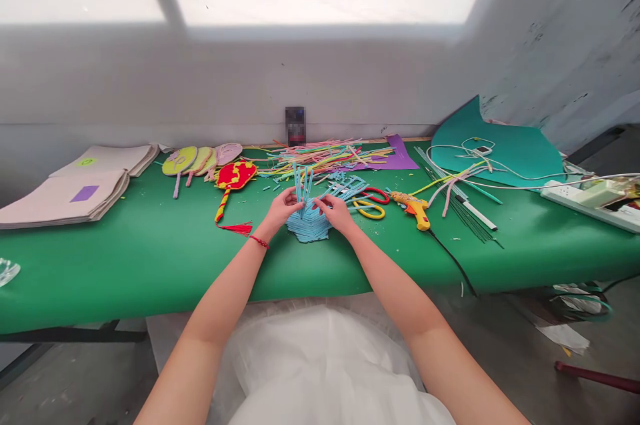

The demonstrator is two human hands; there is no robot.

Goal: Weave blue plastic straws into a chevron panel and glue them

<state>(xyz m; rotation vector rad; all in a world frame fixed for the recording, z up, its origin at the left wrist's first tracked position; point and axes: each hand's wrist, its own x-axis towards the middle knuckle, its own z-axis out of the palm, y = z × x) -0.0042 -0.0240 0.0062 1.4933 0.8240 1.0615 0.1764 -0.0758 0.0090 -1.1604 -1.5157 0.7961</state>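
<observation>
White cloth (325, 365) over the wearer's lap lies nearest my head camera, with the two bare forearms reaching past it to the green table (200, 271). From where I sit, I see the left grip (284, 206) nearly closed: thumb and fingertips pinch a small bundle of blue strips (303, 178) that stand up out of it. A red bracelet (259, 241) circles that wrist.

The right grip (334, 210) is just beside it, thumb and fingers bent close together at the blue piece (307, 230); whether it clasps a strip or merely touches, I cannot tell. That piece, made of blue lengths set side by side, lies on the table beneath and between both hands, its loose ends fanning out beyond the right one.

Just right of it I have a red loop (377, 195) and a yellow loop (370, 210), shaped like scissor handles, then a yellow glue gun (419, 215) trailing a black cord. Behind the hands spreads a heap of coloured strips (320, 157). To the left I make out a red fan (237, 175) with yellow trim, a row of pastel fans (180, 161) and, farther off, pale stacked sheets (60, 198).
</observation>
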